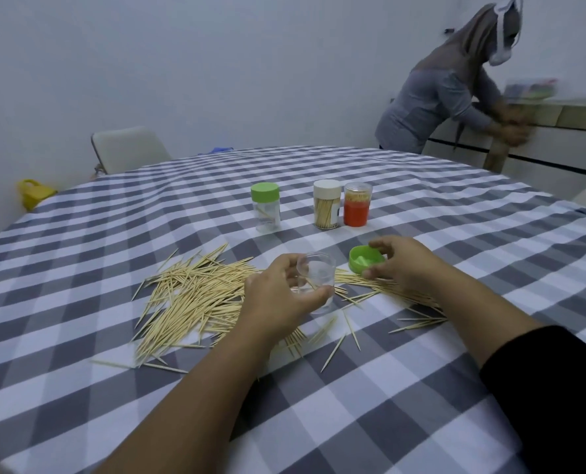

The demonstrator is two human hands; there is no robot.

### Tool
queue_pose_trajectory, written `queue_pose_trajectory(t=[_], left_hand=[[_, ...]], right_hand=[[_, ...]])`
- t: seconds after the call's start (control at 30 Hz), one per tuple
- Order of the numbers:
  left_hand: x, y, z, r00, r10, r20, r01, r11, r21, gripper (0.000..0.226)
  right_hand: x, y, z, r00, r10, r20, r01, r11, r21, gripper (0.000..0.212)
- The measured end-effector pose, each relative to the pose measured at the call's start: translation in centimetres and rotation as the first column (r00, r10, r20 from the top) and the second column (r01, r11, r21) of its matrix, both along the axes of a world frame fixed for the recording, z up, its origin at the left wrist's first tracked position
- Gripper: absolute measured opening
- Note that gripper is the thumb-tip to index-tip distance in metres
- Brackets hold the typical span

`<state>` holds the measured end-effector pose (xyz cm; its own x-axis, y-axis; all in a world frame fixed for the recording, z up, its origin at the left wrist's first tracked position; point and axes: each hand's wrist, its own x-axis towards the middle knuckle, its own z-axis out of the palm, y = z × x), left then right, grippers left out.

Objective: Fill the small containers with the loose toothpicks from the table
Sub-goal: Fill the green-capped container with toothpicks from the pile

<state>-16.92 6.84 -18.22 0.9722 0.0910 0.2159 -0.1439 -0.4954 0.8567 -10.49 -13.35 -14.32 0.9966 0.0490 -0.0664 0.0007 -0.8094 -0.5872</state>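
- Nearest the camera, two bare forearms reach over the checked cloth of the counter [370,422]; black sleeve on the right arm.
- left hand [277,295] curled round a clear open container [317,280], thumb on its near side, fingers on the far side; container looks held just above the cloth, nothing seen inside it.
- right hand [404,261] fingers bent, tips at a green lid [366,263] lying upside down on the cloth; can't tell if it actually grips the lid.
- loose toothpicks [195,299] spread in a wide pile on the cloth, mostly left of the hands, some under and right of the right hand, a few strays nearer.
- Further back: green-capped container [265,206] upright, almost bare inside; well apart to its right, white-capped container [326,204] packed with toothpicks, touching or just beside an orange container [357,204].
- Far side: pale chair [127,148], yellow object [34,193] at left, another person [455,97] bent over a bench at right, blurred.
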Motion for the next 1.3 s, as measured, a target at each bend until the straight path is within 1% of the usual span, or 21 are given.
queue_pose_trajectory(t=[0.03,0.07,0.1,0.2,0.27,0.3,0.33,0.43,0.53,0.6,0.7,0.77,0.87,0.93,1.03,1.07,1.2,1.3], left_hand=[[0.0,0.0,0.0,1.000,-0.003,0.002,0.003,1.000,0.000,0.049],[0.0,0.0,0.0,1.000,-0.006,0.004,0.006,1.000,0.000,0.049],[0.0,0.1,0.0,1.000,-0.007,0.008,0.007,1.000,0.001,0.049],[0.0,0.1,0.0,1.000,-0.008,0.009,0.008,1.000,0.006,0.051],[0.0,0.2,0.0,1.000,-0.008,0.004,0.008,1.000,0.012,0.050],[0.0,0.2,0.1,1.000,-0.011,0.003,0.011,1.000,0.013,0.051],[-0.1,0.2,0.1,1.000,-0.013,0.003,0.013,1.000,0.012,0.053],[-0.2,0.1,0.3,1.000,-0.016,0.004,0.016,1.000,0.008,0.057],[-0.3,0.1,0.5,1.000,-0.023,0.004,0.023,1.000,0.003,0.054],[-0.4,0.1,0.6,1.000,-0.020,0.006,0.020,1.000,0.011,0.053],[-0.6,0.0,0.8,1.000,-0.022,0.002,0.022,1.000,0.008,0.059],[-0.7,-0.1,0.9,1.000,-0.023,-0.002,0.023,1.000,0.011,0.061],[-0.8,-0.2,1.1,1.000,-0.019,-0.004,0.019,1.000,0.020,0.062],[-0.9,-0.3,1.2,1.000,-0.019,-0.005,0.019,1.000,0.021,0.062],[-0.9,-0.3,1.3,1.000,-0.019,-0.005,0.019,1.000,0.018,0.059],[-1.0,-0.3,1.3,1.000,-0.018,-0.005,0.018,1.000,0.018,0.059],[-1.0,-0.3,1.2,1.000,-0.009,0.003,0.009,1.000,0.009,0.061],[-1.0,-0.3,1.3,1.000,-0.011,0.008,0.011,1.000,0.011,0.064]], right_hand=[[-0.2,-0.2,0.5,1.000,0.011,-0.016,-0.011,0.999,0.038,0.068],[-0.5,-0.5,0.8,0.999,0.019,-0.029,-0.018,0.999,0.030,0.064],[-0.7,-0.9,1.1,1.000,0.010,-0.020,-0.011,1.000,-0.016,0.057],[-0.7,-2.3,1.7,0.996,-0.091,-0.024,0.082,0.964,-0.252,0.039],[-0.9,-3.2,1.8,0.989,-0.117,-0.086,0.066,0.892,-0.447,0.033],[-1.0,-3.6,1.7,0.986,-0.119,-0.115,0.044,0.857,-0.514,0.030],[-1.2,-3.9,1.5,0.982,-0.130,-0.136,0.037,0.844,-0.535,0.029],[-1.6,-4.7,1.3,0.984,-0.106,-0.144,0.013,0.847,-0.532,0.029],[-2.1,-4.9,1.6,0.989,-0.051,-0.142,-0.029,0.859,-0.511,0.032],[-3.2,-4.6,2.6,0.986,0.009,-0.169,-0.091,0.872,-0.482,0.036],[-4.6,-4.4,3.7,0.975,0.105,-0.196,-0.185,0.872,-0.453,0.039],[-5.2,-4.6,4.1,0.961,0.153,-0.230,-0.249,0.839,-0.484,0.042],[-5.6,-5.1,4.4,0.931,0.157,-0.329,-0.332,0.738,-0.587,0.053],[-5.8,-5.5,4.2,0.915,0.131,-0.381,-0.356,0.706,-0.612,0.065],[-5.9,-6.1,3.6,0.919,0.111,-0.378,-0.352,0.660,-0.664,0.075],[-5.9,-6.2,3.3,0.925,0.115,-0.362,-0.344,0.657,-0.671,0.074],[-5.6,-6.0,3.0,0.942,0.158,-0.298,-0.316,0.721,-0.616,0.059],[-5.1,-5.9,2.9,0.947,0.185,-0.263,-0.310,0.741,-0.595,0.052]])
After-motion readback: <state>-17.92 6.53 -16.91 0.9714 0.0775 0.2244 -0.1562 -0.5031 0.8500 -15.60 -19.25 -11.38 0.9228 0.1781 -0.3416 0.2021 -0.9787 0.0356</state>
